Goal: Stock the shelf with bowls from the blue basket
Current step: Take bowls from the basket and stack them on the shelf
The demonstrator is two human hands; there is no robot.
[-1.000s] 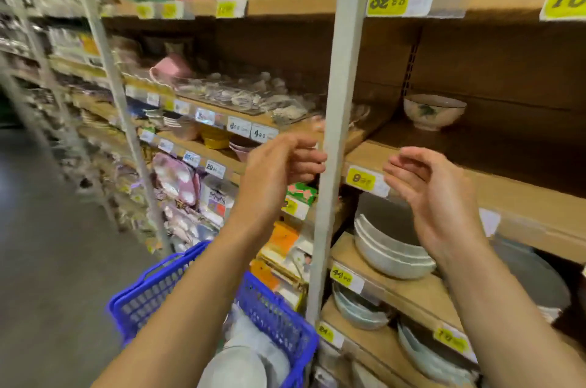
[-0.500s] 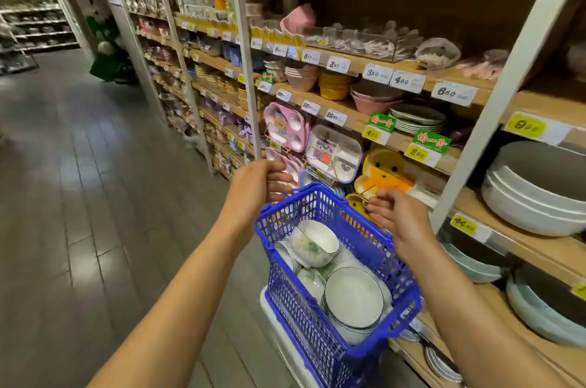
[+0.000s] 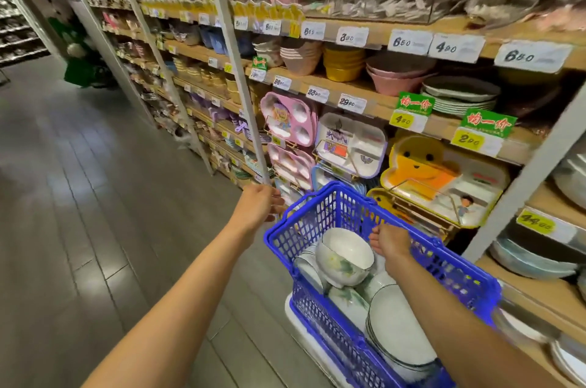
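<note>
The blue basket [image 3: 304, 229] stands low at the foot of the shelves and holds several white dishes. On top lies a white bowl [image 3: 345, 257] with a green flower pattern, tilted on its side. Flat white plates [image 3: 396, 324] with dark rims are stacked near the basket's front end. My right hand [image 3: 391, 242] reaches inside the basket just right of the tilted bowl, fingers loosely curled and holding nothing that I can see. My left hand [image 3: 260, 207] hovers at the basket's far left corner, loosely curled, gripping nothing.
Wooden shelves [image 3: 539, 289] with price tags run along the right, carrying large pale bowls [image 3: 532, 261], stacked coloured bowls [image 3: 344, 66] and children's divider trays [image 3: 352, 143]. White uprights [image 3: 526, 184] split the bays. Grey plank floor [image 3: 95, 197] lies to the left.
My view has swung from the shelf down to the basket. Both hands came down; the right hand has gone from the basket's far rim to inside it, beside the tilted bowl.
</note>
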